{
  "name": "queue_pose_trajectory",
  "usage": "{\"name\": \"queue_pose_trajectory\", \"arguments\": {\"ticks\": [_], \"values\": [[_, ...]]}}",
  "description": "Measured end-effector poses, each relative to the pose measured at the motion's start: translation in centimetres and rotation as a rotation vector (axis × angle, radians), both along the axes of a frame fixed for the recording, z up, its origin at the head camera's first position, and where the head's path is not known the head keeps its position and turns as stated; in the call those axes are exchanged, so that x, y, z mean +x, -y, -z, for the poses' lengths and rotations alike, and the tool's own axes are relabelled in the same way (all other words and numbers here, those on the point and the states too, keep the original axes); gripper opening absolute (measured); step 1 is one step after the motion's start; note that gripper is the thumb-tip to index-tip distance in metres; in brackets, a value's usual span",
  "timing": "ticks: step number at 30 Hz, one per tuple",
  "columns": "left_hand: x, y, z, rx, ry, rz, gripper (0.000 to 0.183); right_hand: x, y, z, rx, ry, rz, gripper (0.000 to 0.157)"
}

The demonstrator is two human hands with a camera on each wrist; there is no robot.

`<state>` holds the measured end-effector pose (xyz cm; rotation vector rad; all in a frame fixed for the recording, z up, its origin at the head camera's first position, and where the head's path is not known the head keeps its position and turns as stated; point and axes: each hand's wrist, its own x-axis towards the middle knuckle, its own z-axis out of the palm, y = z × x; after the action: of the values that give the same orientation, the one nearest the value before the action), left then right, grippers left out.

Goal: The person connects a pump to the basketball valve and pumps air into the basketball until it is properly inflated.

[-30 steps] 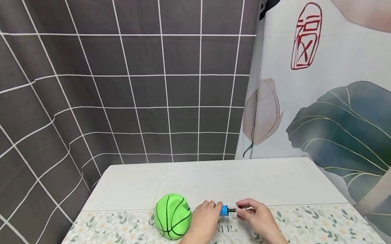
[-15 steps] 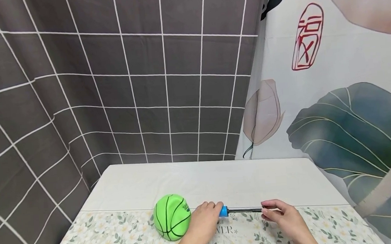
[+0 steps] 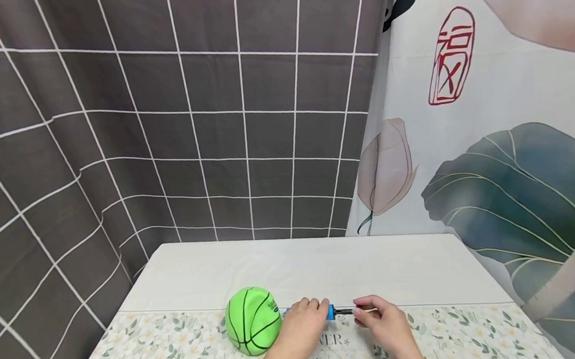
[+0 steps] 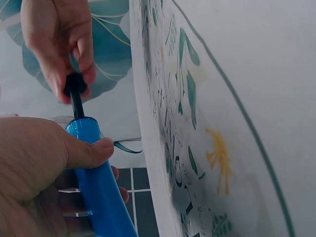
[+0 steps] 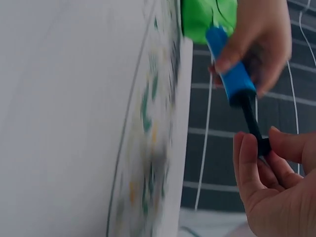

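A green basketball [image 3: 253, 321] with black lines, dented at its top, sits on the table left of my hands. My left hand [image 3: 302, 324] grips the blue barrel of a hand pump [image 4: 94, 170], which lies sideways just beside the ball. In the right wrist view a thin needle at the pump's tip meets the ball [image 5: 200, 19]. My right hand [image 3: 385, 325] pinches the black handle [image 5: 264, 146] at the end of the pump's rod between thumb and fingers. Only a short length of rod shows outside the barrel.
The table [image 3: 298, 262] has a plain white back part and a floral-printed front band. A dark grid-patterned curtain [image 3: 214, 129] hangs behind and to the left. A white curtain with leaf prints [image 3: 508, 186] hangs at the right.
My right hand drew the pump handle out to the right, then moved it back left, so the long exposed rod is short again. My left hand and the ball stayed nearly still.
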<state>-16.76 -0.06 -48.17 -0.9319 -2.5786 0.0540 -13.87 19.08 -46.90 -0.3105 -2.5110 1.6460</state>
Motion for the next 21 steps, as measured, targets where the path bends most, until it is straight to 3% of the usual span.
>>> {"name": "queue_pose_trajectory", "arguments": {"ticks": [4,8,12,21], "values": [[0.1,0.0,0.0,0.005,-0.029,0.012,0.030,-0.3,1.5,0.5,-0.009,-0.031,-0.058,0.020],[0.1,0.2,-0.2,0.038,0.035,0.008,0.033,-0.3,1.4,0.4,-0.048,-0.003,-0.068,0.023],[0.0,0.5,-0.4,0.090,0.117,-0.009,0.038,-0.2,0.1,0.0,-0.053,0.034,-0.047,0.026],[-0.2,0.6,-0.5,0.116,0.149,-0.031,0.039,0.2,-4.4,-1.2,-0.039,0.125,0.019,0.035]]}}
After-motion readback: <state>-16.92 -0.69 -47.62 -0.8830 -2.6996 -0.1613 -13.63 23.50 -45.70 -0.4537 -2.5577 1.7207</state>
